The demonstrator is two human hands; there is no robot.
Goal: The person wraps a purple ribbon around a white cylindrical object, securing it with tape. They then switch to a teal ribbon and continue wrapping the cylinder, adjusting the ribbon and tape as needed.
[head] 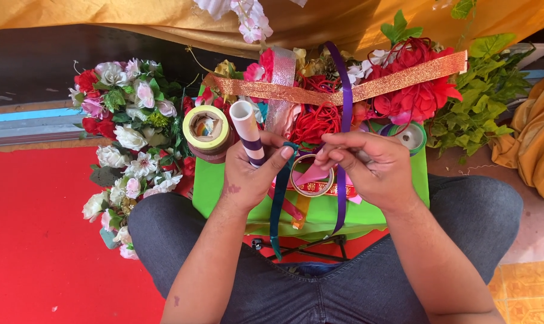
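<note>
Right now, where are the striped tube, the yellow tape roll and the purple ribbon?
Striped tube [246, 123], head view: on its white upper part, above the left hand [254, 171] gripping it.
Yellow tape roll [191, 137], head view: on its left rim.
Purple ribbon [346, 96], head view: on the strand above the right hand [368, 165].
</note>
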